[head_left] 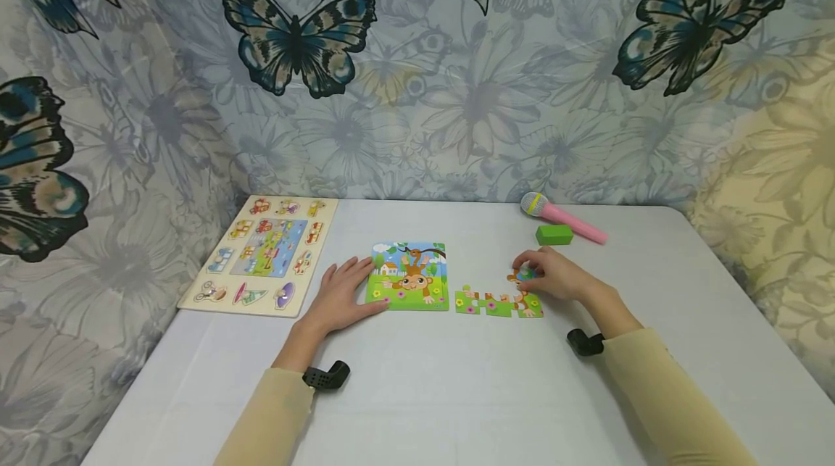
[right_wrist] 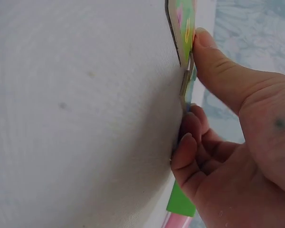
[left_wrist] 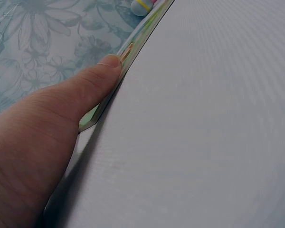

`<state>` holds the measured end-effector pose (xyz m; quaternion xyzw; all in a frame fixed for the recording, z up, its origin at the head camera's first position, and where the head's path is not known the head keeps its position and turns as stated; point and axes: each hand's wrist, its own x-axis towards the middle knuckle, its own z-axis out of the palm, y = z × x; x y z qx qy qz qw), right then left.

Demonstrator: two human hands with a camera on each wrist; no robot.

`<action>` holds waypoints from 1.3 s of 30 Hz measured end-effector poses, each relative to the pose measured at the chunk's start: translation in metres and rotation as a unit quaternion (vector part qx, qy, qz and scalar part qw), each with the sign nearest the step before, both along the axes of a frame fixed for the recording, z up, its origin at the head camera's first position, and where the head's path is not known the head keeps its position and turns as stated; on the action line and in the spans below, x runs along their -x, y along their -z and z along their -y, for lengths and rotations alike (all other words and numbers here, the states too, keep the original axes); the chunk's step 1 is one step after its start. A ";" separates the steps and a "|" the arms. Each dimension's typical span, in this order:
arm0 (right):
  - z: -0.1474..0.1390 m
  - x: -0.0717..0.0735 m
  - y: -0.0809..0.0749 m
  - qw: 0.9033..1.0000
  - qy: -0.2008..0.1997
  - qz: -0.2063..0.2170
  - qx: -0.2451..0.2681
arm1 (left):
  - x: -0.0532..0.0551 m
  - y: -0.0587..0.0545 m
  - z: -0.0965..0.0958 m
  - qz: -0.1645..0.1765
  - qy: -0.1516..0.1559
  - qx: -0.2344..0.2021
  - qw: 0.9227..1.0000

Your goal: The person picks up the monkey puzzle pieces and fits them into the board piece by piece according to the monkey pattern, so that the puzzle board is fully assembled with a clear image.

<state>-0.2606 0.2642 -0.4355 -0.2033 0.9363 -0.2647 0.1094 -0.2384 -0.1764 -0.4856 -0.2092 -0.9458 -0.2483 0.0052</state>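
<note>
Jigsaw piece [head_left: 525, 274], thin, flat and printed, sits pinched in the right hand [head_left: 556, 275].

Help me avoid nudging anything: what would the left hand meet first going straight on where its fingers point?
Likely the square blue-and-green monkey picture board, almost at once: the left hand touches the board's near edge with its thumb. Fingertip height is unclear, so they might pass over.

- a pale wooden puzzle board [head_left: 269, 288] with small colourful pictures framing a central scene, flat at the far left;
- a pink toy microphone [head_left: 569, 220], yellow-banded, lying near the far edge;
- a green rectangular block [head_left: 554, 235] just before it;
- a white tabletop [head_left: 457, 386];
- a floral backdrop [head_left: 483, 100] bearing blue-black butterflies [head_left: 296, 46]
</note>
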 end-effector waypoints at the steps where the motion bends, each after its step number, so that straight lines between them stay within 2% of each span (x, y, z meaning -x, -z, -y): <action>1: 0.000 0.000 0.000 1.000 0.000 -0.001 0.000 | 0.000 0.000 0.000 0.001 0.001 0.000 1.000; 8: -0.001 -0.001 0.003 1.000 0.001 -0.007 0.012 | 0.001 0.002 0.000 -0.004 0.000 0.002 1.000; 14: -0.001 0.000 0.003 0.999 -0.006 -0.033 0.035 | 0.001 0.001 0.000 0.000 -0.002 0.002 1.000; 24: -0.003 -0.003 0.001 0.999 0.008 -0.022 0.045 | 0.000 -0.001 0.000 -0.004 0.005 0.001 1.000; 33: -0.006 0.002 -0.011 0.998 -0.005 -0.041 0.054 | 0.000 -0.001 0.000 -0.001 0.004 0.004 1.000; 39: 0.015 0.012 -0.019 0.995 -0.029 -0.019 0.089 | 0.000 0.000 0.000 -0.001 0.001 0.003 1.000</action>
